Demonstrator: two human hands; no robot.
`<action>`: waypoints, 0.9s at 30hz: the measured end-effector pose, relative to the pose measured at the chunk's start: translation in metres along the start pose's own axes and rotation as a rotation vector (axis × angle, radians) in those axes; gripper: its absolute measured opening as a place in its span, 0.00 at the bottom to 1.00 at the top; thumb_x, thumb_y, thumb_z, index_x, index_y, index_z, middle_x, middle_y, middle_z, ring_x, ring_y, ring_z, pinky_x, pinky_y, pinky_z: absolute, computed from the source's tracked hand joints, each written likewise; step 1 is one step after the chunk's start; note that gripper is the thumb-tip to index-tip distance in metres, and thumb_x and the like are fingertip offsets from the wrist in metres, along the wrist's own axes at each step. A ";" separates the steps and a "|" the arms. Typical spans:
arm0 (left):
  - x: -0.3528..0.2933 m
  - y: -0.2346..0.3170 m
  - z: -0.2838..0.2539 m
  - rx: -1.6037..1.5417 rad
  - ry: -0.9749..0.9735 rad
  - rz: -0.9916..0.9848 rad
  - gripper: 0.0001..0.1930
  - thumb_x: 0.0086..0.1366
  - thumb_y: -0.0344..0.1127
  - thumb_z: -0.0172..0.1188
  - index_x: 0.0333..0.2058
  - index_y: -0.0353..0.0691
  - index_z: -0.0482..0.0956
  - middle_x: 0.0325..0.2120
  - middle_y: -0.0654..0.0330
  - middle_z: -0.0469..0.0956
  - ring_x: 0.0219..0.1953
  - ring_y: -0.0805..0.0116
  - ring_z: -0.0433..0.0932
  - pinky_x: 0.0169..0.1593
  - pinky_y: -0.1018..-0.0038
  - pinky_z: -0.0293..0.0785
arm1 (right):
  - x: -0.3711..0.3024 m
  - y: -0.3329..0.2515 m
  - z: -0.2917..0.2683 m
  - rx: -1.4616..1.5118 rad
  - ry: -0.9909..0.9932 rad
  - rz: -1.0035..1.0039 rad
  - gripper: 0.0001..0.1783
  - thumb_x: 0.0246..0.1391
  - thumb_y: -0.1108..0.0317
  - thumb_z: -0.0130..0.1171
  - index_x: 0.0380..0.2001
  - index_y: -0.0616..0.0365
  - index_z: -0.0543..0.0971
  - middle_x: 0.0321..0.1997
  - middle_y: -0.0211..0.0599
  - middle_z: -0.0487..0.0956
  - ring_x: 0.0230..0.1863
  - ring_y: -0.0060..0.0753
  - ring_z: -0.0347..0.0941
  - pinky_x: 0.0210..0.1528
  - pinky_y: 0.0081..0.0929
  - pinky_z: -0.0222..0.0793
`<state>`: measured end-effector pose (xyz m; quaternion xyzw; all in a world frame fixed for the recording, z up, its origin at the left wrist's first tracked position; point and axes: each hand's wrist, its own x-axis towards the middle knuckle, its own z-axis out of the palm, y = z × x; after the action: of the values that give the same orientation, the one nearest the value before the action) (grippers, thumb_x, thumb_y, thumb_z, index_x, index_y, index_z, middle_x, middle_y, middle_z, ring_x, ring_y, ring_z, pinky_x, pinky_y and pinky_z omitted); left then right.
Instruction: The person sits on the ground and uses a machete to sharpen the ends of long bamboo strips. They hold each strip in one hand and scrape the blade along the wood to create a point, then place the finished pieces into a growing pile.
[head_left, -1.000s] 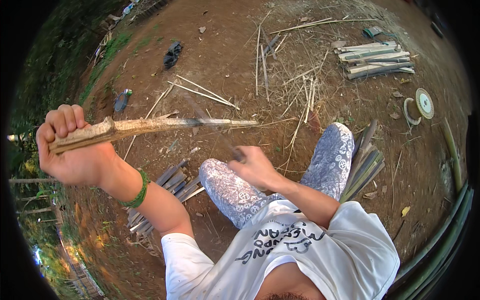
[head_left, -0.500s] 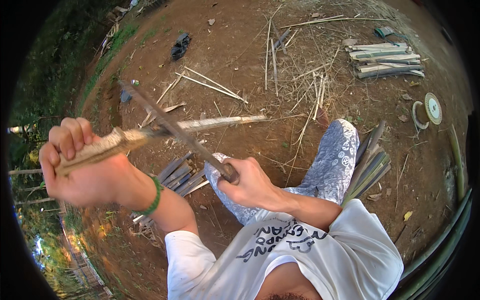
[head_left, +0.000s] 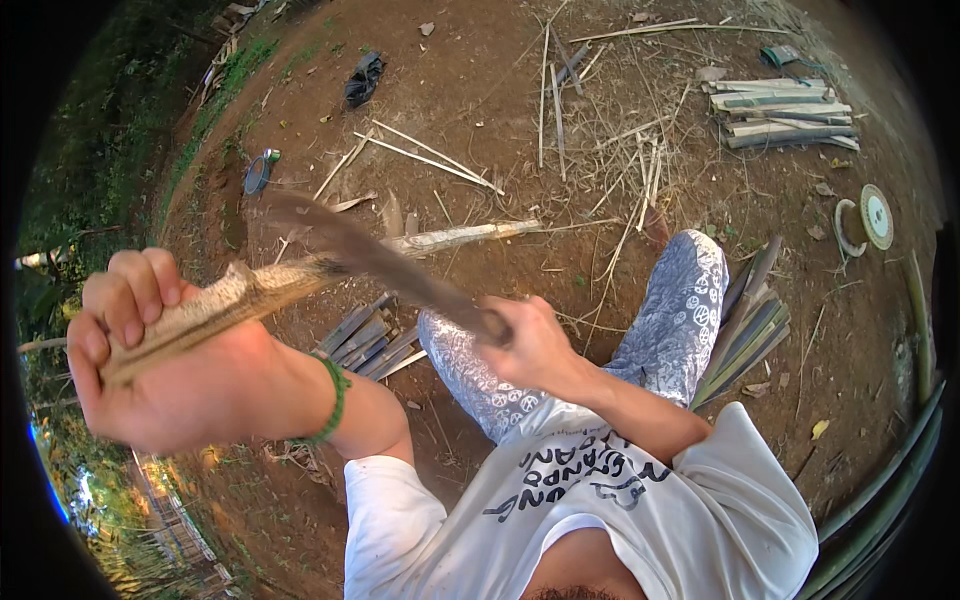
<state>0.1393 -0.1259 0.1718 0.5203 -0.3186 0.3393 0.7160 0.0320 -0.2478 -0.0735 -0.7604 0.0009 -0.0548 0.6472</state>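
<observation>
Here, one knobbed wooden stick (head_left: 290,281) extends rightward and slightly away from the body, thick end clenched in the left hand (head_left: 178,385), its middle visually crossed by a blurred long-bladed knife (head_left: 405,270) whose handle the right hand (head_left: 532,346), nearer the thin tip, grips.

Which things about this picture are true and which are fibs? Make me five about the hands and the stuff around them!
1. The left hand grips a long stick. True.
2. The right hand is empty. False: it holds a long knife.
3. The bracelet is green. True.
4. The spool is on the picture's left side. False: it is on the right.
5. A stack of split sticks lies at the picture's upper right. True.
</observation>
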 end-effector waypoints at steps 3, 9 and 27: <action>0.002 -0.007 -0.004 0.018 0.010 0.016 0.12 0.65 0.40 0.40 0.22 0.45 0.62 0.17 0.64 0.57 0.21 0.73 0.54 0.26 0.74 0.52 | -0.012 0.037 -0.010 -0.031 -0.030 0.356 0.10 0.41 0.69 0.62 0.25 0.67 0.77 0.15 0.46 0.72 0.16 0.42 0.70 0.25 0.40 0.68; -0.010 0.003 -0.002 -0.131 -0.117 -0.003 0.12 0.63 0.37 0.41 0.19 0.47 0.61 0.17 0.63 0.56 0.22 0.71 0.53 0.28 0.73 0.53 | 0.007 -0.036 -0.013 0.113 -0.014 -0.181 0.13 0.45 0.66 0.60 0.24 0.68 0.76 0.16 0.47 0.73 0.19 0.39 0.72 0.27 0.37 0.67; -0.001 -0.002 -0.015 -0.060 0.024 -0.026 0.13 0.61 0.38 0.45 0.18 0.46 0.63 0.17 0.63 0.57 0.22 0.71 0.53 0.28 0.72 0.51 | 0.003 0.079 -0.007 -0.176 -0.048 0.382 0.13 0.44 0.67 0.60 0.26 0.69 0.79 0.22 0.52 0.81 0.21 0.42 0.77 0.28 0.40 0.73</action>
<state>0.1422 -0.1118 0.1659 0.4986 -0.3133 0.3262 0.7395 0.0400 -0.2679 -0.1495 -0.8009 0.1344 0.0870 0.5770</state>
